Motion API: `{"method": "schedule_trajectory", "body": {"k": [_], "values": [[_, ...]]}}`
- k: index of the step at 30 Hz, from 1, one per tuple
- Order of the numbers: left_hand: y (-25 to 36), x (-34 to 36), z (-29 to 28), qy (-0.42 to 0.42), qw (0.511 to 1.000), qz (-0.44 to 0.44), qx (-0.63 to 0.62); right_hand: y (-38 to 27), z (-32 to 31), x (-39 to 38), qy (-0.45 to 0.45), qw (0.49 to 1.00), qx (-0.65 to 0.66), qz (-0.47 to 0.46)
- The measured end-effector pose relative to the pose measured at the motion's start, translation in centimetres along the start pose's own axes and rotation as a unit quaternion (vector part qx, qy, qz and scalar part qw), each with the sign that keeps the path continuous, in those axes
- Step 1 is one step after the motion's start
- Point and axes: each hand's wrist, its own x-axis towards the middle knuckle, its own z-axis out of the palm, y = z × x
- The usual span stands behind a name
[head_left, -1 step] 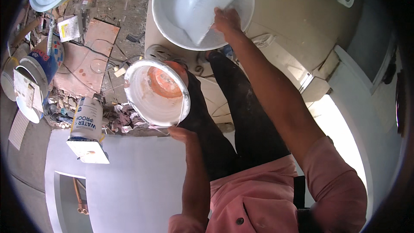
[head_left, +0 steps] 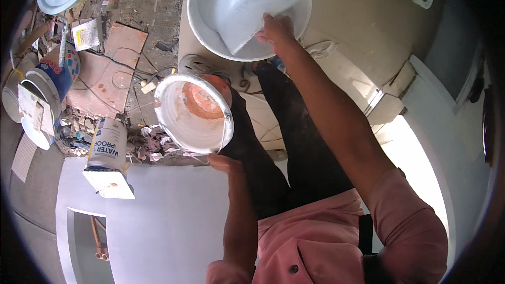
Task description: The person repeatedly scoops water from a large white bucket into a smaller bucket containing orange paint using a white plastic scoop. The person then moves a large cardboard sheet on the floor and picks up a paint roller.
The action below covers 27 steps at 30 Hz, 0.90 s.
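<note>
Over beige flooring (head_left: 357, 21), right hand (head_left: 279, 30) pinches a white sheet (head_left: 239, 30), slightly shifted in its tub (head_left: 204, 2); left hand (head_left: 226, 163) clasps a bucket (head_left: 172, 121)

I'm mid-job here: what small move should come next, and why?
Probably lift the flat piece from the tub toward the pail: the right hand grips it inside the tub, and the left hand holds the pail close by, mouth open. Whether it carries material is hard to tell.
</note>
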Motion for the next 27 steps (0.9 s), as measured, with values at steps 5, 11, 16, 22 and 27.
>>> {"method": "schedule_trajectory", "body": {"k": [5, 11, 16, 22, 27], "values": [[-0.7, -0.9, -0.3, -0.056, 0.988, -0.059, -0.134, 1.4, 1.6, -6.9, -0.177, 0.759, 0.590, 0.212], [-1.3, -1.2, -1.0, -0.118, 0.976, -0.046, -0.176, -2.1, 3.0, -9.5, -0.120, 0.563, 0.781, 0.243], [-1.7, 0.3, -1.3, -0.120, 0.971, -0.092, -0.185, -0.4, 3.0, -2.7, -0.078, 0.641, 0.713, 0.273], [1.9, -0.3, -1.4, -0.062, 0.973, -0.135, -0.177, -1.8, 0.6, 2.1, -0.101, 0.869, 0.464, 0.142], [0.5, 1.6, -1.8, -0.087, 0.974, -0.097, -0.185, -3.1, 0.0, 5.6, -0.214, 0.962, 0.164, -0.029]]}}
